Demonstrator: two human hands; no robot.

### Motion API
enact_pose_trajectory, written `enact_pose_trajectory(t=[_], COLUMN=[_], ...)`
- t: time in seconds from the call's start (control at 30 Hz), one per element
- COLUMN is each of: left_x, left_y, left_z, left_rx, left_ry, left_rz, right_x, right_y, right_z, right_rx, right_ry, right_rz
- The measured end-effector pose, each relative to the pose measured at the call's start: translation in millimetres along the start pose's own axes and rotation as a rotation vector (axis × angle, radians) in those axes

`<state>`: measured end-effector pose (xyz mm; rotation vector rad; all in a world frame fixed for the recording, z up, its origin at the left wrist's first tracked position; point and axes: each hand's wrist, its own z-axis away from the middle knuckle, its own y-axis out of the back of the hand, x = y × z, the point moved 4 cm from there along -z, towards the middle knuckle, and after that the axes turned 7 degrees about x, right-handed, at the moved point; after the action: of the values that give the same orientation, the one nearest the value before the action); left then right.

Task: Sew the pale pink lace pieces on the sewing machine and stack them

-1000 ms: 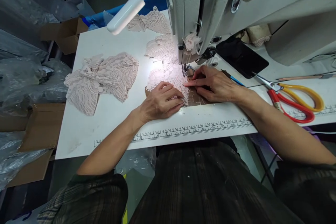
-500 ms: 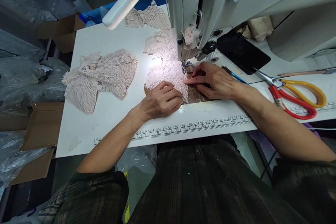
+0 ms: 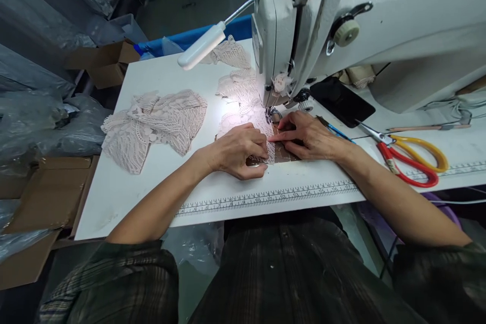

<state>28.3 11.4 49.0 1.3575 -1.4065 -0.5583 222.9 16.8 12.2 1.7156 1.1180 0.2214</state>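
A pale pink lace piece [image 3: 270,150] lies under the needle area of the white sewing machine [image 3: 268,35], over a brown plate [image 3: 284,152]. My left hand [image 3: 243,152] is bent over its near part, thumb and fingertips closed at the lace edge. On the other side, my right hand [image 3: 309,134] rests on the plate just right of the presser foot [image 3: 270,113]. Its index finger stretches to the lace edge, and the other fingers are spread and bent. More lace [image 3: 239,83] reaches back behind the foot, brightly lit.
A gathered lace piece [image 3: 155,121] lies on the left of the white table [image 3: 110,202]. To the right are a black phone [image 3: 341,100], a blue pen-like tool [image 3: 337,129] and scissors [image 3: 410,154]. A lamp [image 3: 201,45] hangs over the table; cardboard boxes [image 3: 110,66] stand beyond.
My left hand has gone from lying flat on the lace to bent fingers with the thumb drawn in at its edge. My right hand stays by the foot. The camera view has tilted up.
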Motion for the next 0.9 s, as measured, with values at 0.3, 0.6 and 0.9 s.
enact_pose_trajectory(t=[0.3,0.6,0.9], left_x=[6,7,5], left_y=[0.5,-1.7,-10.6], left_z=[7,7,8], left_rx=[-0.019,-0.052,-0.075], left_ry=[0.023,0.039,0.085], left_rz=[-0.055,-0.184,-0.311], right_x=[-1,3,8], right_y=[-1,-4,-7], right_z=[0,1,-2], right_rx=[0.013,-0.006,-0.078], right_ry=[-0.032,-0.081,-0.191], right_rz=[0.020,0.118,0.190])
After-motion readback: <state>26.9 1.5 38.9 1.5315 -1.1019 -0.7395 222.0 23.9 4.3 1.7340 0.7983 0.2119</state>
